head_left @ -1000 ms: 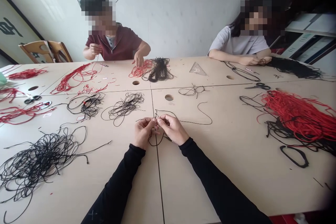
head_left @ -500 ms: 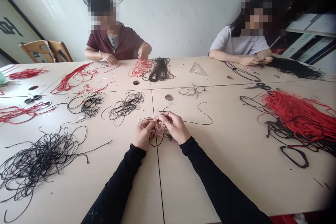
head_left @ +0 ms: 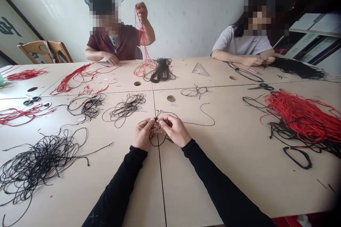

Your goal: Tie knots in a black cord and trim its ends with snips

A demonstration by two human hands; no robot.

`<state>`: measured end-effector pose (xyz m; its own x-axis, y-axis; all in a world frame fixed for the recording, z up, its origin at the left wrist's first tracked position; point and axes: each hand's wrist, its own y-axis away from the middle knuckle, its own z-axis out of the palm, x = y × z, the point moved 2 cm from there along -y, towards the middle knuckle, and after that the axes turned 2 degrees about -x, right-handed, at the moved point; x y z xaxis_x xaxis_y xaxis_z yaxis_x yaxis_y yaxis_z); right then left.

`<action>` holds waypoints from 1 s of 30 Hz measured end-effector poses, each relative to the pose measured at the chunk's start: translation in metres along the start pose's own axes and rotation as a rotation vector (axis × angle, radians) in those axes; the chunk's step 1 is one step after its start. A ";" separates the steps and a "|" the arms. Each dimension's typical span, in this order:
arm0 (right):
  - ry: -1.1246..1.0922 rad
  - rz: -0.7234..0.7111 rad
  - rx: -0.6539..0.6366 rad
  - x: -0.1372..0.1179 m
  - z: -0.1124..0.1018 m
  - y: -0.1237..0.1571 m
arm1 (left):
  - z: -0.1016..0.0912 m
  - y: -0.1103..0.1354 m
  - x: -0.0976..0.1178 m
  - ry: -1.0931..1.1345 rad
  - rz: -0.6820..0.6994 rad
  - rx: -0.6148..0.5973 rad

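Note:
My left hand [head_left: 143, 134] pinches a thin black cord [head_left: 157, 145] between thumb and fingers near the seam of the table. Close beside it, my right hand [head_left: 176, 130] has its thumb and forefinger closed on the same cord. A loop of the cord hangs below my fingers, and short ends stick up above them. The exact spot where the fingertips meet the cord is too small to make out. Under my right hand a dark object [head_left: 168, 139] shows only in part. A loose black strand [head_left: 213, 117] curves over the tabletop to the right.
Black cord bundles [head_left: 44, 161] lie at left; red cords [head_left: 301, 113] are heaped at right over black ones. Scissors [head_left: 261, 87] rest at right, another pair [head_left: 31, 100] at left. A clear triangle ruler [head_left: 199, 70] lies farther back. Two people sit opposite, handling cords.
My hands have shifted slightly left, and my right fingertips have drawn a little lower beside the left ones. Across the table, a person's hand has lifted red cords high off the tabletop.

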<state>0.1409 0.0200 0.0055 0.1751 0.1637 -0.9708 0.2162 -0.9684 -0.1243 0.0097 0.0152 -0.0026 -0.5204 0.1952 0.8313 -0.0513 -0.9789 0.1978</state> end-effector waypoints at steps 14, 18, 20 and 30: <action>0.168 -0.060 0.047 -0.006 -0.004 0.000 | -0.001 -0.001 -0.002 -0.023 0.040 0.021; 0.215 -0.062 0.048 -0.008 -0.005 0.001 | -0.002 -0.002 -0.003 -0.021 0.068 0.027; 0.219 -0.064 0.050 -0.008 -0.004 0.001 | -0.004 -0.003 -0.003 -0.024 0.083 0.034; 0.133 -0.078 0.025 -0.002 -0.005 0.000 | -0.003 -0.002 0.002 -0.061 -0.017 -0.031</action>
<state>0.1453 0.0210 0.0080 0.2846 0.2601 -0.9227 0.2105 -0.9559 -0.2045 0.0062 0.0172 -0.0027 -0.4664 0.2146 0.8581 -0.0871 -0.9765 0.1969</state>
